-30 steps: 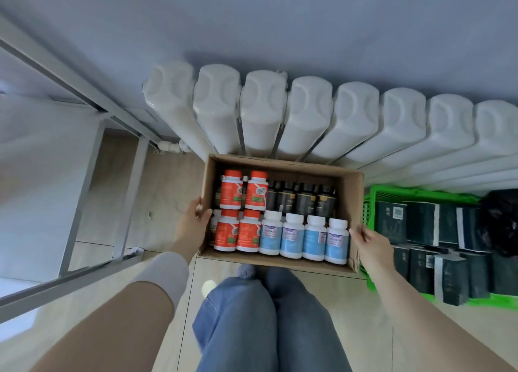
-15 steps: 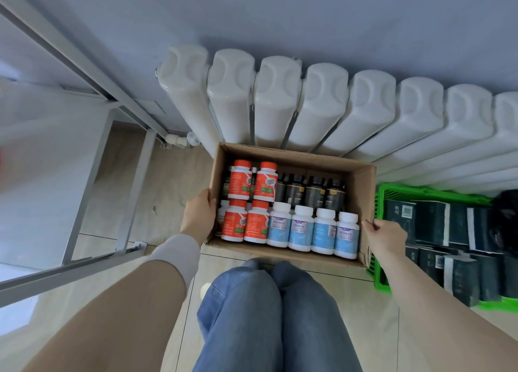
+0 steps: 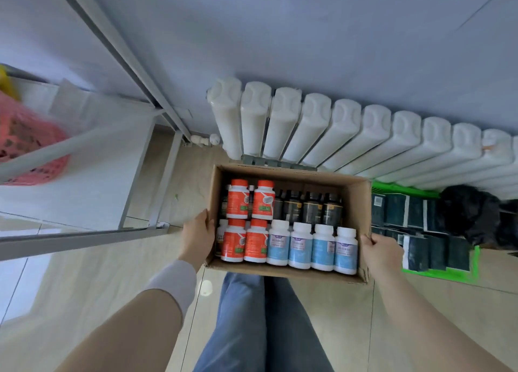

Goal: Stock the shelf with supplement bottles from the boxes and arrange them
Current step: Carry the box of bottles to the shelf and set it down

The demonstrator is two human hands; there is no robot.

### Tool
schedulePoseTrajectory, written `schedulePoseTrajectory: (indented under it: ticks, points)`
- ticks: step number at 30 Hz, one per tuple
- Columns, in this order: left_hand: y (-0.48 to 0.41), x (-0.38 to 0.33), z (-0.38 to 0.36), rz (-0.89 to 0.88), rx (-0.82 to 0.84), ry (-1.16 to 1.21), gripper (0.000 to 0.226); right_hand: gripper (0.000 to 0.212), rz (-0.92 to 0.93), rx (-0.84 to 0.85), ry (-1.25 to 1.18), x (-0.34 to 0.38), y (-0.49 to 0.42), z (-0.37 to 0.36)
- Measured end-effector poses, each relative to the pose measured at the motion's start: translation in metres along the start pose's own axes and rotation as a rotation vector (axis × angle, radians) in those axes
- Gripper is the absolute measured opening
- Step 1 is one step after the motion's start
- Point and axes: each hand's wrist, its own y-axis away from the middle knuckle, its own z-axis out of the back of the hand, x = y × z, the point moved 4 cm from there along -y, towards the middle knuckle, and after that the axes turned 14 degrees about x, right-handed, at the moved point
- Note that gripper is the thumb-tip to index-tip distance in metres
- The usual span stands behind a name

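Cardboard box (image 3: 362, 203) gripped by left hand (image 3: 197, 235), right hand (image 3: 382, 252).

Brown cardboard box (image 3: 357, 200) of coloured bottles
Orange bottles (image 3: 237, 203) with orange caps, white-capped pale blue bottles (image 3: 300, 245), dark bottles (image 3: 311, 207); beside the box, a green crate (image 3: 473, 262).

A green crate (image 3: 437, 274) sits on the tiled floor (image 3: 420, 315), a pink basket (image 3: 33, 158) on the shelf (image 3: 92, 181).

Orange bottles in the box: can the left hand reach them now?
Probably not right away. The orange bottles sit uncovered just beside the left hand, but it holds the cardboard box by its left wall, as the right hand holds the right; it must let go first.
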Motion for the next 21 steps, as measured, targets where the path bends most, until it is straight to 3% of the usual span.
schedulePoseTrajectory:
  ticks: [5,12,21]
  points:
    - [0.082,0.039,0.005,-0.021,-0.055,0.08,0.016,0.026,0.079,0.005,0.0,-0.011,0.068,0.0]
    - [0.191,0.133,-0.013,0.104,-0.115,0.278,0.025,0.026,0.179,0.033,0.085,-0.011,0.151,-0.029]
    - [0.325,0.283,-0.011,0.314,-0.274,0.546,0.023,0.029,0.349,0.184,0.34,0.04,0.259,-0.128]
